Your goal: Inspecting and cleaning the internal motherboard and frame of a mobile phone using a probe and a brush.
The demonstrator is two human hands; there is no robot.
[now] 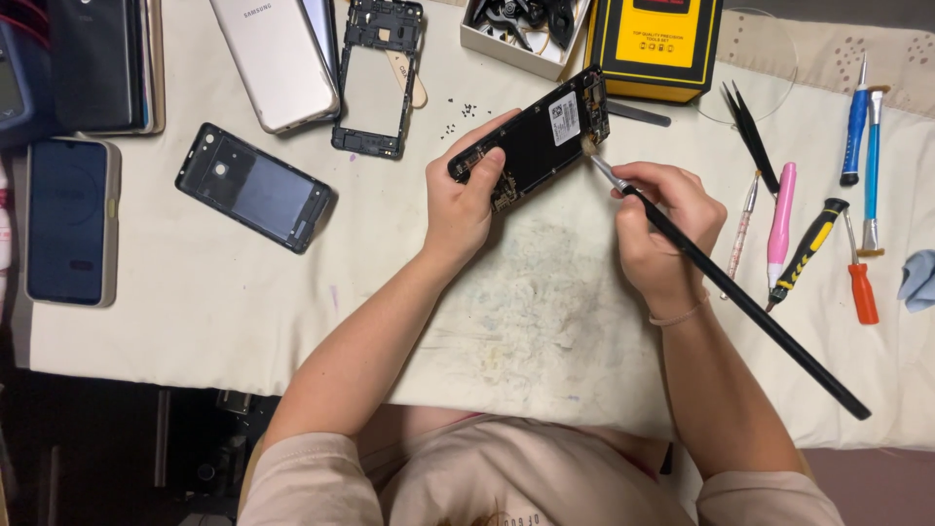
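1. Holding an opened black phone (531,136) off the desk (195,292), the left hand (460,200) has its fingers wrapped round the phone's lower end; the phone is tilted, insides up, with a white label near its upper end.
2. Right hand (662,229) has its fingers clenched on a long black brush (740,297); the bristle tip touches the phone's upper edge and the handle runs down-right past the wrist.
3. Desk is covered by a cream cloth, stained and smudged in the middle just below the hands.
4. Left of the hands: black back cover (255,187) lying flat, black phone frame (378,78) above it, white phone (276,60) face down beside the frame.
5. Far left edge: dark phone in a beige case (70,222), another dark device above it.
6. Tiny screws (458,107) scattered near the frame, just above the left hand.
7. Top: white tray (526,29) with black parts, yellow-and-black box (654,47) touching it.
8. Right side: black tweezers (750,136), pink tool (781,226), yellow-black screwdriver (806,251), blue screwdrivers (862,117), orange-handled screwdriver (861,287), blue cloth (918,281) at the edge.
9. Below the desk edge on the left it is dark, and details there cannot be told.
10. Person wears a beige short-sleeved top (526,477).
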